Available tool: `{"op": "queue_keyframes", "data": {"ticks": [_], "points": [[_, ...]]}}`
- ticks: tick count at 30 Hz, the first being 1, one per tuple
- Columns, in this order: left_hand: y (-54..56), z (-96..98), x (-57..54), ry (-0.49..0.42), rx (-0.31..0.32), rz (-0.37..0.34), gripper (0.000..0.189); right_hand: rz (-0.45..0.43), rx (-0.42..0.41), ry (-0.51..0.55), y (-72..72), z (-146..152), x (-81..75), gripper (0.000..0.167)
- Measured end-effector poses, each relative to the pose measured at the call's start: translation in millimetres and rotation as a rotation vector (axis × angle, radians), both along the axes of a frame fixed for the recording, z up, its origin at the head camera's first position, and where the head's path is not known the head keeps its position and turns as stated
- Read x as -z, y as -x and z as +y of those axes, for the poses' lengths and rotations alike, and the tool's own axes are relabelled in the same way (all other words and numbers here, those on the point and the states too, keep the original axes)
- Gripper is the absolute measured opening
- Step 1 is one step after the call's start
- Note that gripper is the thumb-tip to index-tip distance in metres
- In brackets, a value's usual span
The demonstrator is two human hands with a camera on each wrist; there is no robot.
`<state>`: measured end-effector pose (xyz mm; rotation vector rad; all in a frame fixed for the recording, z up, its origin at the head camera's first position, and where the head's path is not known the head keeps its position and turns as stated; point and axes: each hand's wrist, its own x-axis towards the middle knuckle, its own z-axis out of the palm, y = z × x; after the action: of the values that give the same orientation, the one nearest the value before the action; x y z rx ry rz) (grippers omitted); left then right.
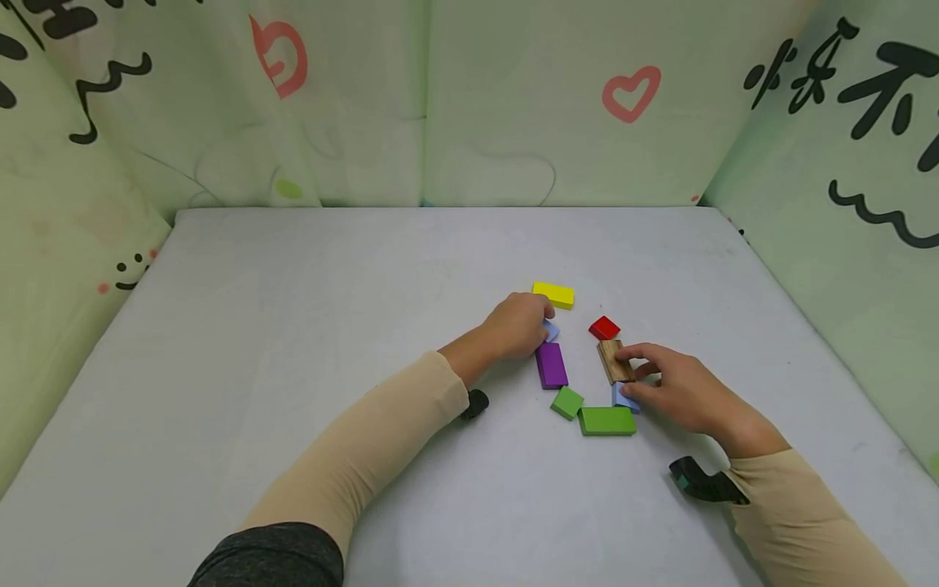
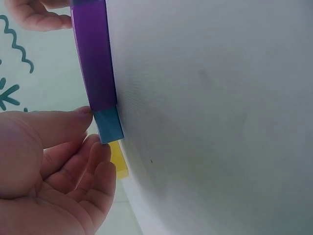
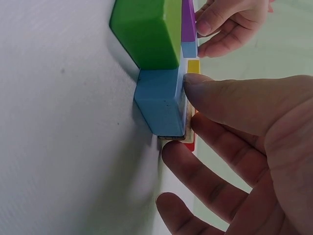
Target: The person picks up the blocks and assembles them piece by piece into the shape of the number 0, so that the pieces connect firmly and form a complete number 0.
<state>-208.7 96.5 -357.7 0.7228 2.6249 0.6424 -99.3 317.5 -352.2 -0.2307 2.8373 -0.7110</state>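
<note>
My left hand (image 1: 519, 324) pinches a light blue block (image 2: 108, 126) between thumb and fingers. That block stands against the end of a purple block (image 1: 552, 367), and a yellow block (image 1: 555, 295) lies just past it. On the other side, my right hand (image 1: 678, 387) touches blocks with its fingers spread apart. Its thumb tip is at a second light blue block (image 3: 159, 100), and its index fingertip is at the wooden block (image 1: 613, 361) behind. Past the wooden block's far end sits a red block (image 1: 605, 328).
A long green block (image 1: 607, 421) lies at the near end of the ring of blocks. Beside it a small green block (image 1: 567, 403) sits turned at an angle. All stand on a white tabletop (image 1: 293, 326), with printed cloth (image 1: 484, 98) hanging behind and at the sides.
</note>
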Motion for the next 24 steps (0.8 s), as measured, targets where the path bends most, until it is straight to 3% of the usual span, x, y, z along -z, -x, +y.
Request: {"op": "queue_keyframes", "data": {"ticks": [24], "points": [[-0.8,2.5,0.5,0.012,0.004,0.012,0.033,-0.002,-0.002,0.006,0.1,1.7,1.0,0.045]]}}
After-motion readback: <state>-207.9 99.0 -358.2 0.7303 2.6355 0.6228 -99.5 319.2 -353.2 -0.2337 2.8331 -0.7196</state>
